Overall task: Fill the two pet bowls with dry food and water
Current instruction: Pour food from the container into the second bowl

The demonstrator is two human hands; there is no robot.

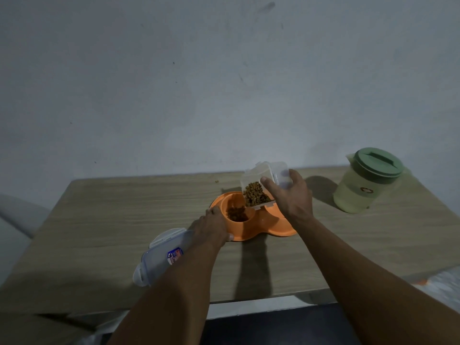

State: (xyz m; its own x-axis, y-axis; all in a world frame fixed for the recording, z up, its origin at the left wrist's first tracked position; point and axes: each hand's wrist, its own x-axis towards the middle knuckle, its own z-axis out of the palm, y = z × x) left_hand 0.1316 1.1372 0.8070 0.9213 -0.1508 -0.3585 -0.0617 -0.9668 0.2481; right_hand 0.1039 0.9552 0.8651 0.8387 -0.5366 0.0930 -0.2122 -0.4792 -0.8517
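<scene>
- At the middle of the table point(124, 215), the orange dish point(276, 229) with two wells lies with its long axis from left to right, directly in front of both hands.
- The right hand point(291, 197) is clamped around a clear container point(258, 188), which it holds tilted, mouth down and to the left. The mouth is just above the left well point(237, 212), and brown dry food point(255, 195) is heaped against it.
- The left well already has some food at its bottom. I judge that the pouring step is in progress and the well is not yet full.
- The left hand point(211, 227) holds the left rim of the dish, thumb on the near edge, so the dish cannot slide.
- The right well is mostly hidden behind the container and the right hand.
- The pitcher point(366, 185) with the green lid stands at the far right, well apart from the dish. The right hand is nearer to it for the water step.
- The container's lid point(161, 255) lies near the left, partly under the left forearm.
- The table is of pale wood grain, and it stands against a bare grey wall point(224, 83) in dim light.
</scene>
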